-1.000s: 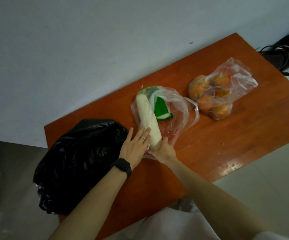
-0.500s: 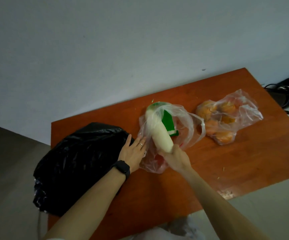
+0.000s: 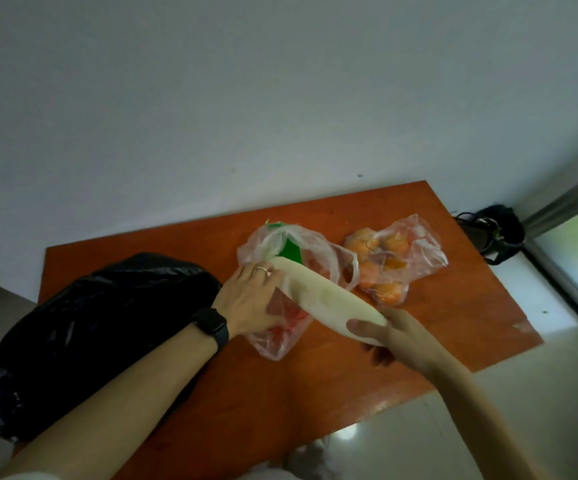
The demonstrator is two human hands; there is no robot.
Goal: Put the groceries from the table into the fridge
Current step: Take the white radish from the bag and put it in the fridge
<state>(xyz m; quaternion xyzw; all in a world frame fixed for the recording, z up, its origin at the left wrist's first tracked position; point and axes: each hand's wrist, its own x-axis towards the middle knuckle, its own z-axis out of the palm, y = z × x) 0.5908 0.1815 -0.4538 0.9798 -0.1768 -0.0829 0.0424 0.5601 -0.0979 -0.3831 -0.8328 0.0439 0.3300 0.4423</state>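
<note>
A long white radish (image 3: 318,294) pokes halfway out of a clear plastic bag (image 3: 301,252) on the orange-brown table (image 3: 453,306). My right hand (image 3: 395,336) grips the radish's near end, lifted off the tabletop. My left hand (image 3: 251,296), with a ring and a black wristband, holds the bag's plastic against the radish's side. Something green and something red show inside that bag. To its right lies a second clear bag of oranges (image 3: 391,261). No fridge is in view.
A bulky black plastic bag (image 3: 83,327) fills the table's left end, right beside my left forearm. The white wall runs behind the table. A dark bag with straps (image 3: 492,233) sits on the floor past the right end, near a window frame (image 3: 564,282).
My right hand has pulled the radish toward me and to the right, further out of the clear bag. My left hand has moved up onto the bag. The camera has tilted up.
</note>
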